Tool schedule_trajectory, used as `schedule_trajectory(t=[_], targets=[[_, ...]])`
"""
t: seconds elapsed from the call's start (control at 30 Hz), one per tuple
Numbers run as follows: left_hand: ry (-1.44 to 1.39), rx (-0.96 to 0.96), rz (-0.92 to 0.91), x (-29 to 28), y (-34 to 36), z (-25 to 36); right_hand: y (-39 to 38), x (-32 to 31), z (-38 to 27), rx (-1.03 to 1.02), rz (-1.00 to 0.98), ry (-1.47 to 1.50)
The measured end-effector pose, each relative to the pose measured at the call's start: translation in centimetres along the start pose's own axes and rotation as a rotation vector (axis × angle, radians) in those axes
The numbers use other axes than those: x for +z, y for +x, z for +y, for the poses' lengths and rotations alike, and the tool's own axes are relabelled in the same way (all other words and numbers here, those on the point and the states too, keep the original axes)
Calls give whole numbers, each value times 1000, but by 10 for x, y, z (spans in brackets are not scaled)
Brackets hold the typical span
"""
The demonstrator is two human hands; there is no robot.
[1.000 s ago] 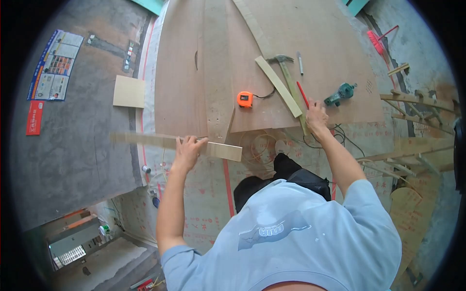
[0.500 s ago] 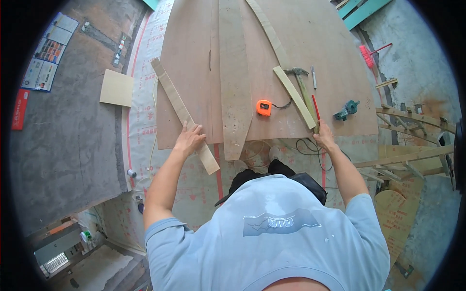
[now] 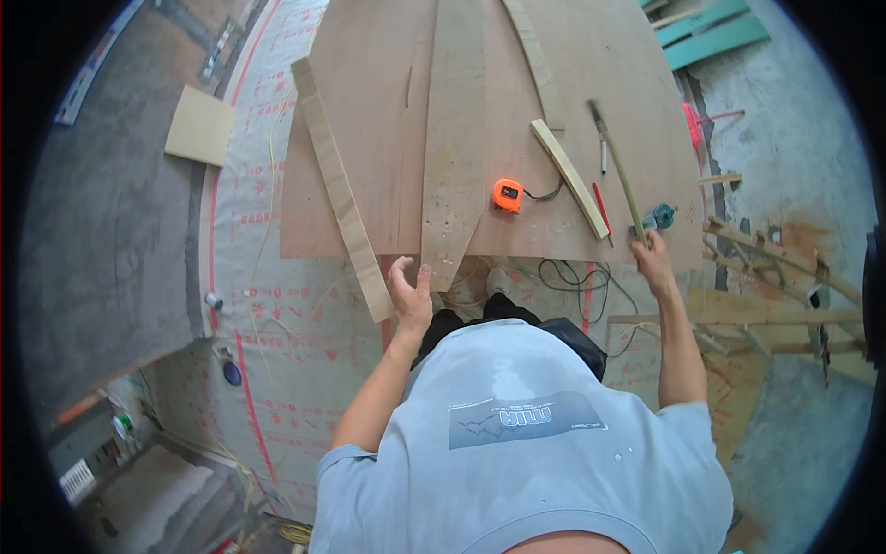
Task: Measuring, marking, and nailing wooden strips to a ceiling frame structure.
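My right hand [image 3: 652, 260] is closed round the lower end of a claw hammer [image 3: 622, 173], whose head points away from me above the plywood. Between the long narrow wooden strip [image 3: 341, 192] and the wide board [image 3: 453, 129], my left hand [image 3: 410, 294] is held at the near edge with its fingers apart and nothing in it. Both pieces lie on the plywood sheet [image 3: 637, 55] and stick out past its near edge. A short wooden batten [image 3: 570, 180] rests left of the hammer, with a red pencil [image 3: 602, 209] beside it and a marker [image 3: 604, 156] farther off.
An orange tape measure [image 3: 508, 195] sits mid-sheet. A green tool [image 3: 660, 216] lies near the right edge, past the hammer handle. Another curved strip [image 3: 535, 63] is farther back. On the right floor stands a wooden frame [image 3: 784, 256]; a dark cable [image 3: 591, 280] lies underfoot.
My left hand has let go of the long strip and moved right. My right hand has lifted the hammer off the sheet and carried it to the right.
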State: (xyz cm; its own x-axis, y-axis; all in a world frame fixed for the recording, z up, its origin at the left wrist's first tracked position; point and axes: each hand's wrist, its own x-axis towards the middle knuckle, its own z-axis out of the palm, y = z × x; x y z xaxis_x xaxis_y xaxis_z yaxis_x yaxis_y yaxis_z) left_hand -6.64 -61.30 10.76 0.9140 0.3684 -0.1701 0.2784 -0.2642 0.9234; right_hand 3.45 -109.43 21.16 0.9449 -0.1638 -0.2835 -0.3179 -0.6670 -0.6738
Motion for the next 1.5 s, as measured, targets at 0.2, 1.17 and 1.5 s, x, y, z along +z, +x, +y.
schedule_trajectory(t=[0.2,1.17,1.5], targets=[[-30,-449,-370,3,28,21,-64,7,-127,20,-480,432],[-1562,-761,-1150,-36,29,80,-72,37,-396,-500,-613,-274],[-2112,-928,-1205,-5,30,93,-64,88,-239,-293,-301,322]])
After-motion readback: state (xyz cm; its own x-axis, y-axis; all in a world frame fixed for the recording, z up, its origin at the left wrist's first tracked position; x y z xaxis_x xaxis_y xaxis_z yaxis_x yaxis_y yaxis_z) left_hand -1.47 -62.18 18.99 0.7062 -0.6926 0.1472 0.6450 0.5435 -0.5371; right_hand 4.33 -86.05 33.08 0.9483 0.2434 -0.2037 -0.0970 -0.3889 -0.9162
